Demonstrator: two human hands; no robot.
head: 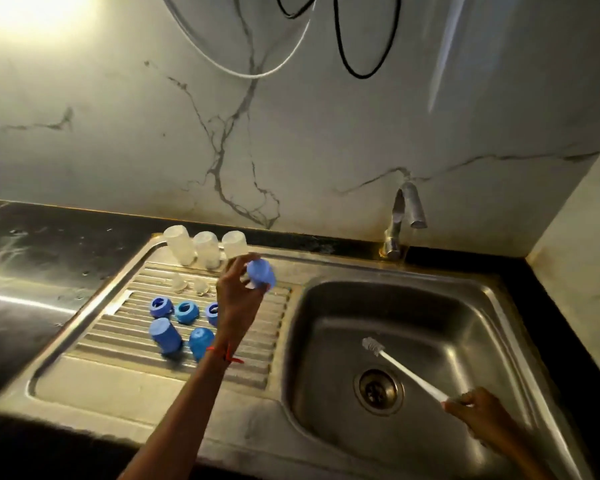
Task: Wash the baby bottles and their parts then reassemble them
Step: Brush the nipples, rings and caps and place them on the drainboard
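In the head view, we judge the washing nearly done and reassembly not begun, since every part lies separate on the ribbed steel drainboard [125, 327]. Our left hand [236, 292] pinches a blue plastic dome cap [261, 274] above it. Our right hand [473, 408] grips the white bottle brush [409, 372] over the steel sink basin [326, 323]. We count three upturned translucent bottles [207, 249], two clear teats [178, 283], three blue screw rings [186, 311] and two more blue caps [165, 336], three caps in all.

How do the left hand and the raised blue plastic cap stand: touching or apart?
Touching. The head view shows the left hand gripping the blue plastic cap.
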